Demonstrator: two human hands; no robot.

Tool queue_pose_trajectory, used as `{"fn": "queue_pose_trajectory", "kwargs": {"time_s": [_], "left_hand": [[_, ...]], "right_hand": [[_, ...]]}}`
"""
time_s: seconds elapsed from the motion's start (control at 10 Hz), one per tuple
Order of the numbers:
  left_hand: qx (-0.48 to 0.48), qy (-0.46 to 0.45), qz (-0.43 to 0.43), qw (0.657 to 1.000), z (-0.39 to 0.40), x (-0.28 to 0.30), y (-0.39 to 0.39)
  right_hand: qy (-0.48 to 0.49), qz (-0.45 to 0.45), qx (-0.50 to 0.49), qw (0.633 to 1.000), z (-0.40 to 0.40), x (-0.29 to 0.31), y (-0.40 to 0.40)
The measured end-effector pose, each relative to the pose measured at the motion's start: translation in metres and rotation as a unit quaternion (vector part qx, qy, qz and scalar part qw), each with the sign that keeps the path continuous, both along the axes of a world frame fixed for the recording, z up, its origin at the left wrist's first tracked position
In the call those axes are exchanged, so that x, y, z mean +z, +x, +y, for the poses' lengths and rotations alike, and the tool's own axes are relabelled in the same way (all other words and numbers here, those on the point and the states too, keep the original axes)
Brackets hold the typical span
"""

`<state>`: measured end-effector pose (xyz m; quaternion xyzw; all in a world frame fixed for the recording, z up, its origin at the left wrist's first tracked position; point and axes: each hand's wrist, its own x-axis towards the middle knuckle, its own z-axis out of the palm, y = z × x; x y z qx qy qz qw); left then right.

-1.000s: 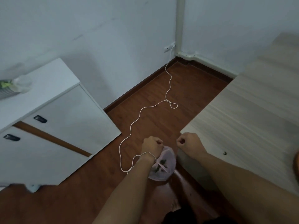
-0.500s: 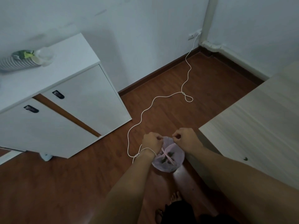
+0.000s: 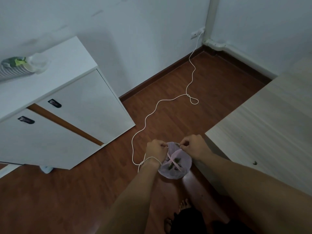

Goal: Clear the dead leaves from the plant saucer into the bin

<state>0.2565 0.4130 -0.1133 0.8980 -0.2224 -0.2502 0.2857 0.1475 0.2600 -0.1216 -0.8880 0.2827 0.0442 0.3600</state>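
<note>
A small translucent pink plastic bag (image 3: 175, 163) hangs above the wooden floor, between my hands. Dark dead leaves (image 3: 176, 161) show through its thin film. My left hand (image 3: 156, 150) pinches the bag's rim on the left. My right hand (image 3: 194, 146) pinches the rim on the right, and the two fists almost meet at the top. A pink strip of the bag crosses its middle. One dark leaf scrap (image 3: 255, 162) lies on the pale wooden table (image 3: 263, 125) at the right. No saucer or plant is in view.
A white cable (image 3: 190, 88) runs from a wall socket across the floor and loops around my left wrist. A white cabinet (image 3: 55, 105) stands at the left with a stack of cups (image 3: 18, 66) on top. My bare foot (image 3: 184, 206) shows below.
My hands have come closer together on the bag's rim. The view has swung left, so the cabinet fills more of the frame and the table has slid to the right.
</note>
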Motion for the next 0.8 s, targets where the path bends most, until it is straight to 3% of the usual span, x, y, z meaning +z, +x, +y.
{"fn": "queue_pose_trajectory", "kwargs": {"time_s": [0.8], "left_hand": [[0.012, -0.055, -0.002, 0.998, -0.002, -0.004, -0.004]], "right_hand": [[0.048, -0.014, -0.045, 0.998, -0.011, 0.003, -0.027]]}}
